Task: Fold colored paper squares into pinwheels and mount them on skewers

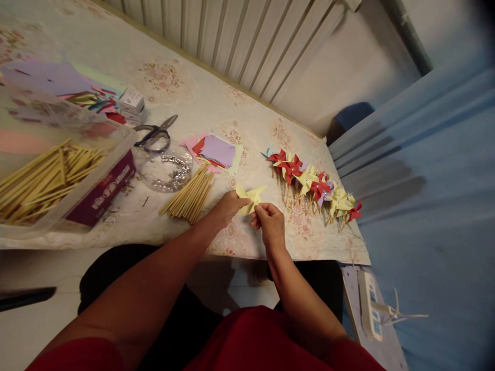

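Head view: the L hand point(229, 206) gripped the yellow pinwheel point(251, 196) btwn thumb and fingers. The R hand point(273, 222) had its fingertips closed on the right edge of same paper, w/ the other fingers curled. The piece was held above the near edge of the counter point(247, 246); whether a pin was in it, I cannot tell.

In my judgement, thin paper could crease or tear b/c both hands pinched it in a small area. If one grip loosened, the folded blades could spring open. The sticks point(189, 198) lay fanned just left, prob. easy to roll if the L forearm brushed them. The clear dish point(139, 172) w/ shiny small parts point(170, 180) was low, so a knock could spill them. Scissors point(157, 135) lay w/ blades apart, beyond the dish: risk of a cut if reached for carelessly.
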`<state>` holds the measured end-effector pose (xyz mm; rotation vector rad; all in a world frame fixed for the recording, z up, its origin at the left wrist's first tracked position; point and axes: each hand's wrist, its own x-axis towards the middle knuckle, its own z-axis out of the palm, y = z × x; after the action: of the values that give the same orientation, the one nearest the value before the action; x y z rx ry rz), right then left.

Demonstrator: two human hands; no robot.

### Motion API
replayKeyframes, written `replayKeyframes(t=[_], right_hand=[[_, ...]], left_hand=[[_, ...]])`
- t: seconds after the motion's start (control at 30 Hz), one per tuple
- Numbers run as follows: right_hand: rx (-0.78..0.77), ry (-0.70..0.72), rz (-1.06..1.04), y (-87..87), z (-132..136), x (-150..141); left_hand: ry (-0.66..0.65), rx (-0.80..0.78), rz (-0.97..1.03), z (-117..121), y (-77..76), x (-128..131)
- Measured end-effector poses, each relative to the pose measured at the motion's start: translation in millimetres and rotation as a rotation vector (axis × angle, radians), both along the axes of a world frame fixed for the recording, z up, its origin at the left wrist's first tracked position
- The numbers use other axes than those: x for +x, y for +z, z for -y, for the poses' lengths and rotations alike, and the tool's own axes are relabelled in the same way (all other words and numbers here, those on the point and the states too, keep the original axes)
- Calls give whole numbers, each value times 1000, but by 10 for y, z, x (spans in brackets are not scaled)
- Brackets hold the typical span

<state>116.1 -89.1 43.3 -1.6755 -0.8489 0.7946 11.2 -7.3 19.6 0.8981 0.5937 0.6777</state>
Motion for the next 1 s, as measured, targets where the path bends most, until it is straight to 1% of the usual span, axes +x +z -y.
replayKeyframes(t=[0.1,0.23,0.4,0.67,0.83,1.0], right_hand=[[-31,-43,18,-8,-30,-8],[-52,-60,55,-22,-56,-9],[-65,-72,113,-40,-66,-1],[-91,-91,158,-63,-95,4],[-87,-95,162,-80,-103,14],[-90,-106,156,-98,-114,22]], left_hand=[[1,-65,42,-6,-25,18],[27,-83,37,-3,2,19],[42,-76,-3,6,48,13],[57,-92,-21,-2,-39,34],[78,-53,-30,0,-33,34],[93,-46,-43,2,-39,33]])
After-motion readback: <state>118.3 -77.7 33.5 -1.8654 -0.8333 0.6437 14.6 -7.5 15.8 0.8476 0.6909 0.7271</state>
